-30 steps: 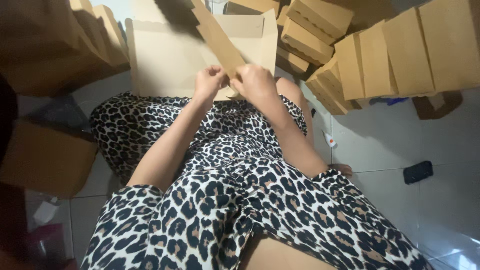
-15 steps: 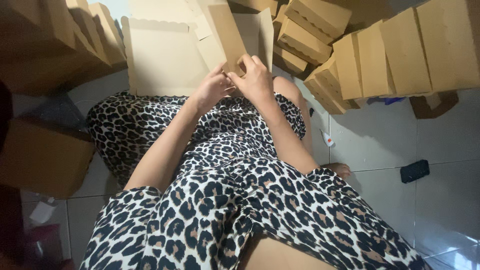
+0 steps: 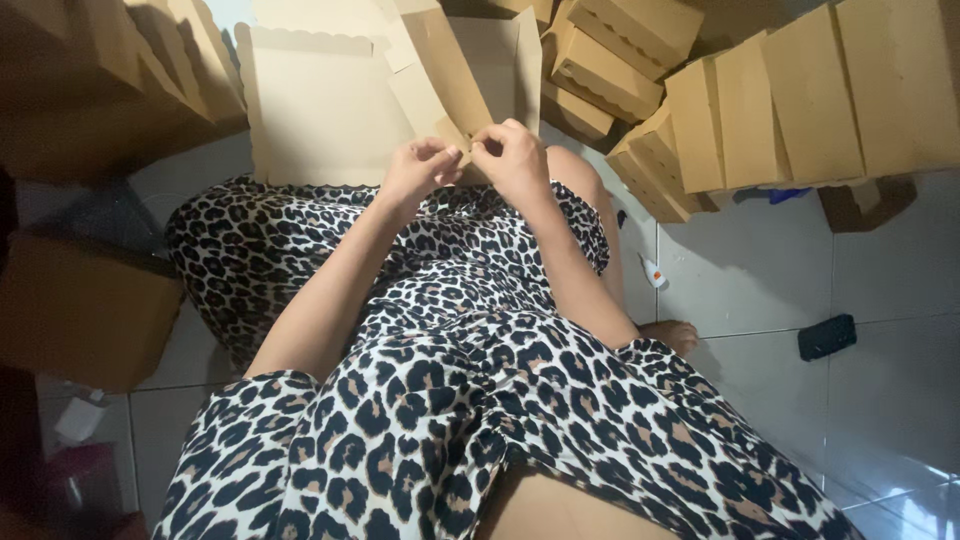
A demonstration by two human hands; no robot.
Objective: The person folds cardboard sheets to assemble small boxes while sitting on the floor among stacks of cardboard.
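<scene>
A flat tan box blank (image 3: 320,110) with scalloped edges lies across the lap, its side flap (image 3: 440,70) raised. Folded tan boxes (image 3: 610,60) are stacked behind it, more standing in a row (image 3: 770,100) at right. Blurred brown cartons (image 3: 80,310) sit at left. A small black slab (image 3: 827,336) lies on the floor.

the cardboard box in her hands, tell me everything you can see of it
The half-folded cardboard box is plain tan card, thin and unprinted, lying open on the person's lap against the leopard-print dress. Its broad flat panel has scalloped top and bottom edges. On its right side a long flap stands up at a slant, with another wall panel behind it. The left hand and right hand pinch the flap's lower end together, fingertips almost meeting.
</scene>
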